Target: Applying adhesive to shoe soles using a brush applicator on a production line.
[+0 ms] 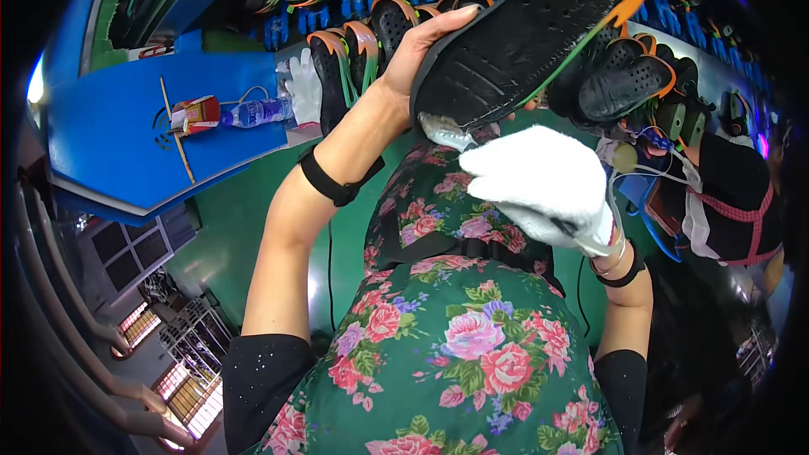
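My bare left hand [415,52] is closed around the edge of a large black clog [527,42], raised and tilted in front of me. The clog has an orange and green trim along its right side and rows of small marks on the face turned to me. My right hand [539,181], in a white knitted glove, is closed just below the clog's lower end. From its fingertips sticks a small brush-like tool [447,131] with pale bristles, close to or touching that end; I cannot tell which.
Several black clogs with orange and green trim [628,88] crowd the bench ahead. At left, a blue table [101,135] carries a water bottle [257,112], a red carton [195,115], a thin stick [177,131] and a white glove [303,84]. Another person [742,202] is at the right.
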Action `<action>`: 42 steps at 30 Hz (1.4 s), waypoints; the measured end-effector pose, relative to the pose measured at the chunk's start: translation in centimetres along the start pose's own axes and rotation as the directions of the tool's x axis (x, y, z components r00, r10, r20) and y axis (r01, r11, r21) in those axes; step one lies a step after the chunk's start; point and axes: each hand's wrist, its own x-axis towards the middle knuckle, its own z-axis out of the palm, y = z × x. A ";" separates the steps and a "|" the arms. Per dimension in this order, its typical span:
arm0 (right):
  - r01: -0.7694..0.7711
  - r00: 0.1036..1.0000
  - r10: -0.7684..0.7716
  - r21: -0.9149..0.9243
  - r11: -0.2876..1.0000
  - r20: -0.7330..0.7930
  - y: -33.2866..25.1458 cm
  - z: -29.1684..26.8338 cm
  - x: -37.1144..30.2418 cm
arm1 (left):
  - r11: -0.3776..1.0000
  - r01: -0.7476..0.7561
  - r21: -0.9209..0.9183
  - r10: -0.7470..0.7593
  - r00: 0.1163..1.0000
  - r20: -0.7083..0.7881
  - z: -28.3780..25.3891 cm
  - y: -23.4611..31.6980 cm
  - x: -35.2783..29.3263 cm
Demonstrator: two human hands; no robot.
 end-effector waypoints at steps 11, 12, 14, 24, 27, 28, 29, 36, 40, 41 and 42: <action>-0.442 0.829 0.555 0.535 0.720 -0.062 1.0 1.9 0.3 | 0.985 -0.092 -0.149 0.113 0.983 0.144 -0.3 0.2 -0.5; -0.499 0.748 0.656 0.736 0.458 0.099 0.1 1.7 0.7 | 0.974 -0.110 -0.199 0.134 0.984 0.114 -1.1 0.2 -0.8; -0.405 0.719 0.662 0.901 0.153 0.211 -0.1 1.4 0.8 | 0.959 -0.210 -0.188 0.226 0.972 0.070 -0.8 0.4 -1.5; -0.047 0.493 0.863 0.988 0.149 -0.107 2.8 1.1 0.4 | 0.850 -0.525 -0.030 0.468 0.729 0.499 1.7 15.3 -10.8; -0.067 0.495 0.863 0.987 0.148 -0.096 4.1 2.6 1.2 | 0.777 -0.621 -0.100 0.595 0.675 0.436 1.1 24.2 -12.7; -0.086 0.533 0.840 0.981 0.172 -0.101 5.0 3.3 0.8 | 0.695 -0.687 -0.213 0.716 0.634 0.291 0.2 27.1 -13.3; -0.037 0.552 0.826 0.986 0.161 -0.114 6.1 4.3 0.0 | 0.592 -0.745 -0.308 0.802 0.584 0.127 -0.8 29.2 -13.6; -0.047 0.487 0.868 0.989 0.142 -0.101 5.4 5.6 -0.8 | 0.274 -0.960 0.058 0.906 0.238 -0.350 0.1 30.8 -4.0; -0.048 0.462 0.878 0.985 0.166 -0.126 5.0 5.3 -1.3 | -0.045 -0.086 0.995 0.966 0.249 0.065 3.9 28.2 6.2; -0.072 0.462 0.880 0.984 0.162 -0.111 4.6 5.2 -1.2 | -0.281 0.255 0.925 0.943 0.254 0.216 3.4 28.8 7.4; -0.071 0.468 0.874 0.980 0.184 -0.130 4.5 5.1 -1.3 | -0.320 0.225 0.921 0.912 0.335 0.235 3.8 29.1 8.3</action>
